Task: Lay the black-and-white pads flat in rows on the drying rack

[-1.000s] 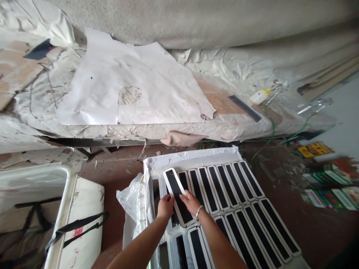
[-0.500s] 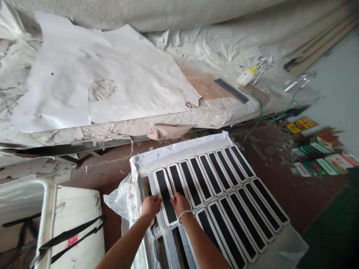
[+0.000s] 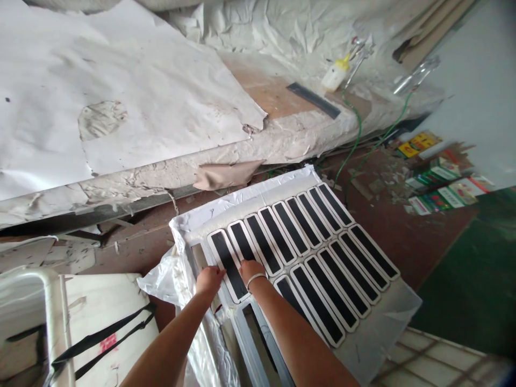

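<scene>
Both hands rest on the near end of one black strip [image 3: 228,264] with a white rim, the leftmost in the far row of like strips [image 3: 306,242] laid side by side on a white-wrapped rack [image 3: 250,207]. The left hand [image 3: 208,279] lies at the strip's left edge, fingers curled down over it; the right hand [image 3: 250,270], a bangle at the wrist, presses flat just beside. Neither hand closes around it. Behind stands a paper-covered bench [image 3: 121,123] bearing a yellow-capped bottle [image 3: 334,75] and a dark ruler [image 3: 313,100].
</scene>
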A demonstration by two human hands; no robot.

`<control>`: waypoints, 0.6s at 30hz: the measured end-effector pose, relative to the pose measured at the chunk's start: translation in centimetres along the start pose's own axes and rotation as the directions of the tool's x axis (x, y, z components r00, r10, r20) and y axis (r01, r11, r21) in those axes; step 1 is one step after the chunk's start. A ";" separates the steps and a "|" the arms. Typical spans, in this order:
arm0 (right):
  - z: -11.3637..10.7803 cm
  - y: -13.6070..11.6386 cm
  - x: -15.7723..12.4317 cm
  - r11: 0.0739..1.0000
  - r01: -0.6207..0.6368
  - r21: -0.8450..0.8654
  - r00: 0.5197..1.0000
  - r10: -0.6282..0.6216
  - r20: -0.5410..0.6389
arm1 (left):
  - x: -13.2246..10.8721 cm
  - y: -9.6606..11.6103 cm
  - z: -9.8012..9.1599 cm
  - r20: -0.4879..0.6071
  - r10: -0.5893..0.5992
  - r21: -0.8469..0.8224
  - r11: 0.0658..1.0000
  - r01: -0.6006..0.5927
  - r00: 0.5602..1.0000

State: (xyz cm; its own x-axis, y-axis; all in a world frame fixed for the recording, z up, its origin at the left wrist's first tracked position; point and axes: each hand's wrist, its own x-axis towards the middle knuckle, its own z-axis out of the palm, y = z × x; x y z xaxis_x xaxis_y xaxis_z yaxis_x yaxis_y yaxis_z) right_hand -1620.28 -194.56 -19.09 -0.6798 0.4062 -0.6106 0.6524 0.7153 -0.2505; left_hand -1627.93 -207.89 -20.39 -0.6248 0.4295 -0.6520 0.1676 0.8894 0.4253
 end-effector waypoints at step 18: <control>4.7 3.4 -4.9 0.961 -0.168 0.221 0.983 0.181 -0.037 | -1.9 3.2 1.4 -0.039 0.423 0.554 0.763 -0.332 0.906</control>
State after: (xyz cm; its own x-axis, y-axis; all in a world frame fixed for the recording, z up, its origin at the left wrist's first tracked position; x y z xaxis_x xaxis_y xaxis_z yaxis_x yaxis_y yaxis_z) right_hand -1613.10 -196.79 -20.45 -0.5626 0.5494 -0.6177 0.8152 0.4928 -0.3041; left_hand -1625.13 -205.66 -18.72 -0.5248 0.7586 -0.3862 0.7582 0.6228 0.1930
